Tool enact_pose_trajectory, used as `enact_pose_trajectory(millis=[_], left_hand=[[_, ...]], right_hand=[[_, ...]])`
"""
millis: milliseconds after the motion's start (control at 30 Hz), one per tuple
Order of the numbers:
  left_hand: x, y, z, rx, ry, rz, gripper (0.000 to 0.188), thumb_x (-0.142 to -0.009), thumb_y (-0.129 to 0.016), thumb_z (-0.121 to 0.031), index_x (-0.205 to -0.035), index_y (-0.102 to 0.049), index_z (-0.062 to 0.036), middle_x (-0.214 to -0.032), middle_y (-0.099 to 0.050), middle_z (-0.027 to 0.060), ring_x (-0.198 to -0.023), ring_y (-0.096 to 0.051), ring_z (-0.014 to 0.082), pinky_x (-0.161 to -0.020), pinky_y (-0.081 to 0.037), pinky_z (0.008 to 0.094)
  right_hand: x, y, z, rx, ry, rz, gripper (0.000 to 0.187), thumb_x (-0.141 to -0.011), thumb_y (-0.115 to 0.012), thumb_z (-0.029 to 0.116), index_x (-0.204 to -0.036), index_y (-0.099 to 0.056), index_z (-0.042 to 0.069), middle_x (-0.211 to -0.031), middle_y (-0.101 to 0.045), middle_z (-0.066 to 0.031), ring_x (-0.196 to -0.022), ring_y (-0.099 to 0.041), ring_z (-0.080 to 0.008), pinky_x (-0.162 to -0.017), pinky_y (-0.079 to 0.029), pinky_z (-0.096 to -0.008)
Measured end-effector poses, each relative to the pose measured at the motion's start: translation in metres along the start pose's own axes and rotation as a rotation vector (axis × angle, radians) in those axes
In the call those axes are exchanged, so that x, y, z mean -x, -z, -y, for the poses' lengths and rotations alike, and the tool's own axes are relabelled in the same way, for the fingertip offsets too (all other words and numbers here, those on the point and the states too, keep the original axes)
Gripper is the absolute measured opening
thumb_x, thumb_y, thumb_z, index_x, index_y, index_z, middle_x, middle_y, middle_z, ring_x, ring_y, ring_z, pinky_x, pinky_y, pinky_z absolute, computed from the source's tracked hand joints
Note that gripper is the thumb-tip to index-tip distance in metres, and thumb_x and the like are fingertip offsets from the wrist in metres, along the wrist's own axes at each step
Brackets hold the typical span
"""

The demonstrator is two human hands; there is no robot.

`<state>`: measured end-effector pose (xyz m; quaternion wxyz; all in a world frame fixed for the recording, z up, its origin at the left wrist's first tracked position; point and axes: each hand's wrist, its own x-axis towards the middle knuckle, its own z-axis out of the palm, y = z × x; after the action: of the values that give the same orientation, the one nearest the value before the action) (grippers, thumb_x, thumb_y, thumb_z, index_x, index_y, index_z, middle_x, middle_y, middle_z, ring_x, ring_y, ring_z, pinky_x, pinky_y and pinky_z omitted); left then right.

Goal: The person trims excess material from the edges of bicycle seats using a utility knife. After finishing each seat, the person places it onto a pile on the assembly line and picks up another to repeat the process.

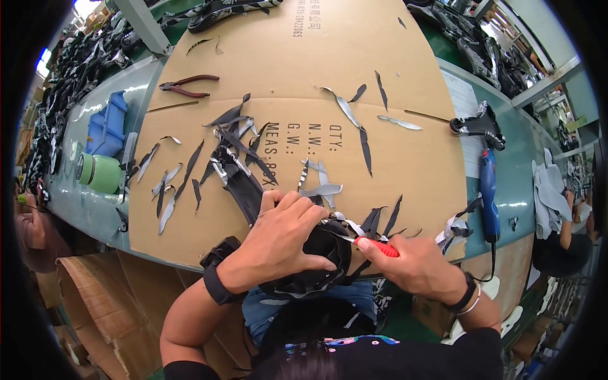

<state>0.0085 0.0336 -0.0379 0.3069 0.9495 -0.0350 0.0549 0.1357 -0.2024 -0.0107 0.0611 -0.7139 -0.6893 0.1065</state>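
A black bicycle saddle (246, 195) lies underside up at the cardboard's near edge, its metal rail ends showing near the narrow nose. The wide rear part points toward my body. My left hand (282, 231) grips the saddle across its middle, thumb stretched over the dark underside. In my right hand (418, 263) is a red-handled tool (382, 247) with a thin metal tip. That tip touches or nearly touches the saddle's right rim, close to my left fingertips; the exact contact is hidden. Black and grey offcut strips (326, 190) lie just beyond the hands.
Cardboard (380, 76) covers the table's middle. Red-handled cutting pliers (190, 85) lie at the far left, beyond a blue bin (106, 126) and green container (98, 172). At right are a corded blue tool (489, 196) and another saddle (479, 125). Co-workers sit at both sides.
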Motion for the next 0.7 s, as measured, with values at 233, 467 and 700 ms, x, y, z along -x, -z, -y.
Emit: enact_pose_trajectory(millis=[233, 467, 700], left_hand=[[0.002, -0.003, -0.002, -0.031, 0.022, -0.01, 0.066, -0.056, -0.083, -0.048, -0.103, -0.059, -0.008, -0.093, -0.056, 0.0062, -0.094, -0.051, 0.0232, -0.089, -0.031, 0.0374], [0.006, 0.001, -0.021, -0.107, 0.071, -0.036, 0.066, -0.057, -0.083, -0.045, -0.104, -0.058, -0.0052, -0.092, -0.055, 0.0068, -0.093, -0.05, 0.0238, -0.087, -0.032, 0.0366], [0.009, 0.005, -0.058, -0.24, 0.272, -0.113, 0.06, -0.063, -0.083, -0.036, -0.105, -0.055, -0.0043, -0.093, -0.053, 0.01, -0.093, -0.049, 0.0277, -0.083, -0.033, 0.0388]], right_hand=[[0.028, -0.059, 0.065, -0.404, -0.396, -0.283, 0.073, -0.081, -0.068, 0.01, -0.145, -0.033, 0.014, -0.073, -0.053, -0.0098, -0.052, -0.052, -0.0286, -0.042, -0.042, -0.0387], [0.036, -0.06, 0.084, -0.534, -0.513, -0.56, 0.062, -0.083, -0.07, 0.01, -0.137, -0.04, 0.004, -0.09, -0.065, -0.0148, -0.07, -0.067, -0.0284, -0.063, -0.056, -0.0341], [-0.056, -0.027, 0.039, -0.424, -0.255, -0.754, 0.063, -0.079, -0.073, 0.007, -0.133, -0.041, -0.001, -0.111, -0.062, -0.0219, -0.087, -0.067, -0.0305, -0.072, -0.053, -0.0356]])
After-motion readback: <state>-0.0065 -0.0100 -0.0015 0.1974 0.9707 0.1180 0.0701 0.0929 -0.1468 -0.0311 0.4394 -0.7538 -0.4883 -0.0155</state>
